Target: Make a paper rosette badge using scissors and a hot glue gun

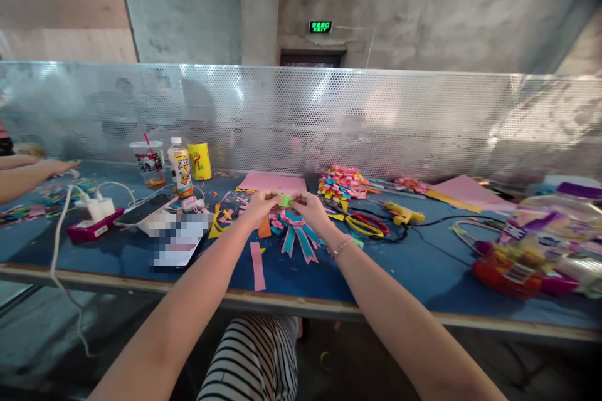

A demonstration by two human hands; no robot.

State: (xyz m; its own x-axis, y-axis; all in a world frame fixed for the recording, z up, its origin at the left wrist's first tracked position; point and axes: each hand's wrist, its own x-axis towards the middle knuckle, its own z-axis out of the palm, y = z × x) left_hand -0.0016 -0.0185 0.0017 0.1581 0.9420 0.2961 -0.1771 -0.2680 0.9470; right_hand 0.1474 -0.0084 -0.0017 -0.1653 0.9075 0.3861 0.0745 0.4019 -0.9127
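A small green piece of paper is pinched between my two hands above the middle of the table. My left hand is closed on its left end, my right hand on its right end. Just below them lies a pink and blue paper rosette with pointed tails, its upper part partly hidden by my hands. A pink paper strip rests near the table edge, and an orange piece shows beside my left hand. Yellow and red-handled scissors lie to the right of my right wrist.
A yellow glue gun with a black cable lies right. Behind are pink sheets and a pile of paper rosettes. Left stand a drink bottle, a plastic cup, a phone and a power strip. Another person's arm reaches in.
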